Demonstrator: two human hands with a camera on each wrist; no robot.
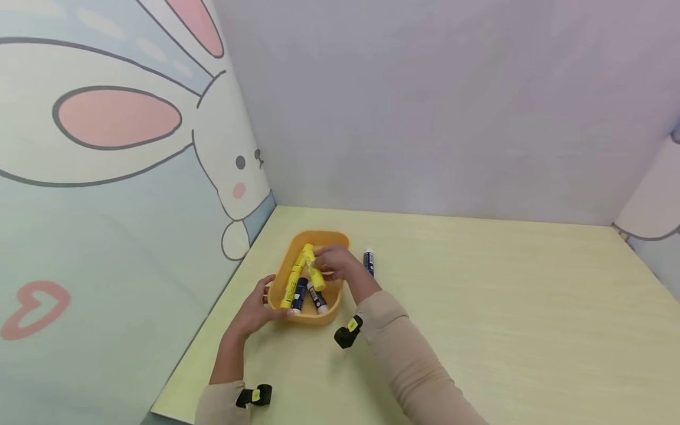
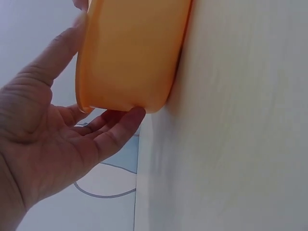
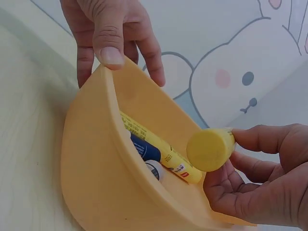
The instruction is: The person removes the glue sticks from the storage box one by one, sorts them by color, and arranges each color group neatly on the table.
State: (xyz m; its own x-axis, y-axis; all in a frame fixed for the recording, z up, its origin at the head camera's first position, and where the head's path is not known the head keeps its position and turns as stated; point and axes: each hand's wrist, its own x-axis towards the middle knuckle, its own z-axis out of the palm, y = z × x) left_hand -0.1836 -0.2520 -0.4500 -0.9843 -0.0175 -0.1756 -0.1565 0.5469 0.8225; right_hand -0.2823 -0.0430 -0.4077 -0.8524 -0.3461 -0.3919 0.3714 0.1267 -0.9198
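An orange plastic box (image 1: 310, 319) stands on the table near the left wall. At its near left corner my left hand (image 1: 255, 310) grips it, thumb over the rim and fingers against the outer side. Over the inside of the box, my right hand (image 1: 337, 262) pinches a yellow glue stick (image 3: 211, 150), tilted with one end toward the right wrist camera. Below it in the box lie yellow sticks (image 3: 166, 153) along the left side, a dark blue stick (image 1: 300, 295) and another dark blue stick with a white end (image 1: 317, 298).
Right of the box, a dark blue stick with a white end (image 1: 369, 261) lies on the pale wooden table (image 1: 504, 307), partly hidden by my right forearm. The wall with a painted rabbit (image 1: 234, 159) rises close at the left, and a plain wall (image 1: 425, 118) stands behind.
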